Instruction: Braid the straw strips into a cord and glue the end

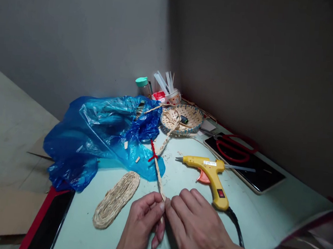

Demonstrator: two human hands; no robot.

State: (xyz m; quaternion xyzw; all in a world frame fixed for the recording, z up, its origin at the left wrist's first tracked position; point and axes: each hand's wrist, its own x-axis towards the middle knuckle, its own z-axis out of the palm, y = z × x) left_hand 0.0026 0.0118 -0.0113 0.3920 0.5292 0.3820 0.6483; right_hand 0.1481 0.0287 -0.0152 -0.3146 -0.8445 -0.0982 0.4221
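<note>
My left hand (147, 217) is closed, with thumb and fingers pinching a braided straw cord (159, 175). Against the same stretch of cord, my right hand (192, 218) has its fingers curled together at the pinch point, their tips partly hidden. From my hands the cord runs away from me, past a red tie (153, 154), towards a shallow woven basket (195, 117). An oval coiled straw piece (117, 199) lies flat to the left of my left hand. Beyond my right hand rests a yellow glue gun (213, 173), its nozzle pointing left.
A blue plastic bag (106, 126) spreads over the table's (82, 214) left side. Red-handled scissors (235, 147) lie on a dark phone-like slab (256, 175) at right. Behind stand a cup of glue sticks (173, 97) and a green-lidded jar (142, 86). Walls close off the back.
</note>
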